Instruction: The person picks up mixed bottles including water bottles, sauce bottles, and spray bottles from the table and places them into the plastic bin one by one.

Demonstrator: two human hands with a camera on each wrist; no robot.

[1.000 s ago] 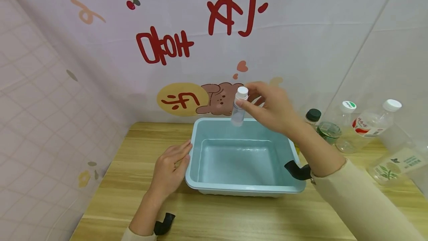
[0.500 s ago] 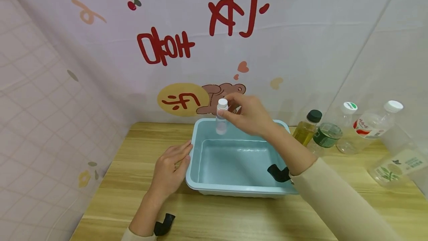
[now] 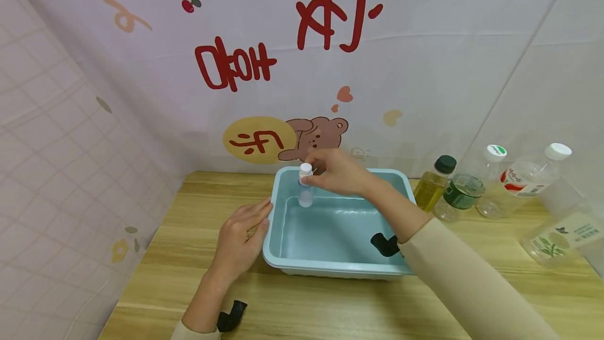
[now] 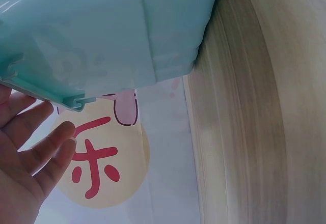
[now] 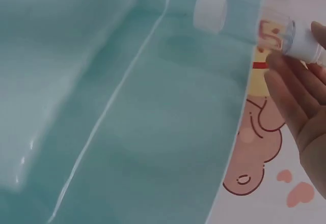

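Observation:
My right hand (image 3: 342,172) pinches a small clear bottle (image 3: 305,195) near its white cap. The bottle hangs upright at the back left corner of a light blue plastic basin (image 3: 349,265). In the right wrist view, the bottle (image 5: 244,18) has a clear middle and a whitish lower end. Against the basin's left side rests my left hand (image 3: 240,237), its fingers straight along the rim. The left wrist view has the left hand (image 4: 30,152) under the basin's rim (image 4: 41,94), fingertips close to or touching it. A pale line runs round the basin's inner wall; whether it marks water, I cannot tell.
Right of the basin stand a dark-capped bottle of yellow liquid (image 3: 430,188), a green-labelled bottle (image 3: 464,191) and a red-labelled clear bottle (image 3: 519,180). A leaf-patterned clear container (image 3: 557,240) is farther right. Behind the wooden table (image 3: 330,308) hangs a printed cloth (image 3: 424,67).
My right hand has carried the small bottle leftward and down, from above the basin's back rim to inside its back left corner. My left hand has stayed on the rim.

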